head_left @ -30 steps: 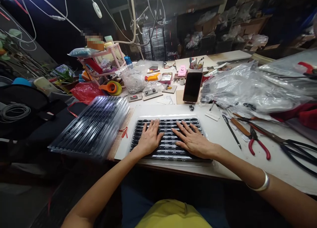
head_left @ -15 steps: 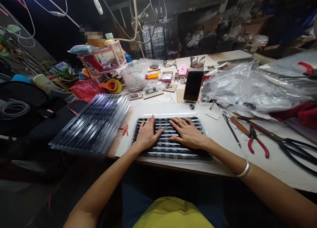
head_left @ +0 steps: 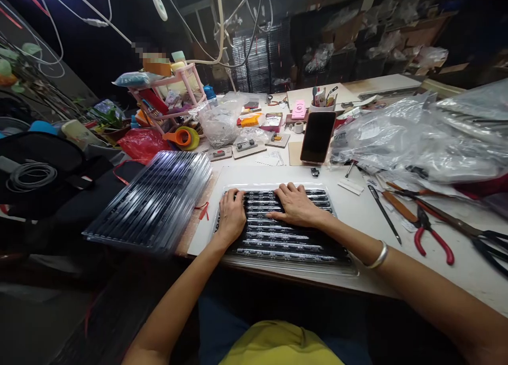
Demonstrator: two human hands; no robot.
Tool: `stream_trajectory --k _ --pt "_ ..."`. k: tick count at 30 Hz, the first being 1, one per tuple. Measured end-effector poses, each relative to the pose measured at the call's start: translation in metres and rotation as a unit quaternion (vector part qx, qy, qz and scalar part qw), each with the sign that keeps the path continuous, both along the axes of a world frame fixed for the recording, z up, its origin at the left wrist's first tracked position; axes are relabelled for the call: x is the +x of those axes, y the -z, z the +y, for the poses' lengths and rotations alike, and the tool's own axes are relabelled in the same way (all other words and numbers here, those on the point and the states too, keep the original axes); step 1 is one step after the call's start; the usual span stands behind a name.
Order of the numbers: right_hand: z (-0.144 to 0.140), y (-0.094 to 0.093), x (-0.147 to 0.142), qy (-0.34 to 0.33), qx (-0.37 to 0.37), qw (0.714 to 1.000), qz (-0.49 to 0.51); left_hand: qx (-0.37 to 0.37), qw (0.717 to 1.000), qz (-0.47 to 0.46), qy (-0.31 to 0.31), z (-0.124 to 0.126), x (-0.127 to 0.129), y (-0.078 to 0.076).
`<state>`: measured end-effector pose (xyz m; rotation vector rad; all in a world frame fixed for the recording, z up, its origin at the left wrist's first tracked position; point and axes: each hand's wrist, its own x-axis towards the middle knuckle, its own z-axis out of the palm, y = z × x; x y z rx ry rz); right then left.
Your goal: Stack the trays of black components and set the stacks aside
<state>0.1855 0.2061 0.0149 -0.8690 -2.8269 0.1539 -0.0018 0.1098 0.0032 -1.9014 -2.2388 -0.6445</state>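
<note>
Left hand (head_left: 232,217) and right hand (head_left: 296,206) | both flat, grip released | pressing clear tray (head_left: 278,233) at frame centre | bench (head_left: 357,211)

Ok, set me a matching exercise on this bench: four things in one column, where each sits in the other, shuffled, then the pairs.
Things:
1. phone
2. red-handled pliers
3. stack of clear trays
4. tape dispenser

Places:
A. left of the tray with dark strips, hanging off the table edge
B. propped upright behind the tray
C. flat on the table, right of the right hand
D. far left, beside the red bag

Pairs: 1-B, 2-C, 3-A, 4-D
</note>
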Motion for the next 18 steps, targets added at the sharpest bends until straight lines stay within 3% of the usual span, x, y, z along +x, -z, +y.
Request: stream_trajectory --k 6,18 --pt "0.000 -0.001 0.004 -0.007 0.000 1.000 0.001 -0.021 0.997 0.012 0.078 -0.006 0.006 -0.004" --pt "0.022 -0.018 -0.052 -0.050 0.002 0.995 -0.086 -0.022 0.999 0.011 0.049 -0.001 0.003 0.001"
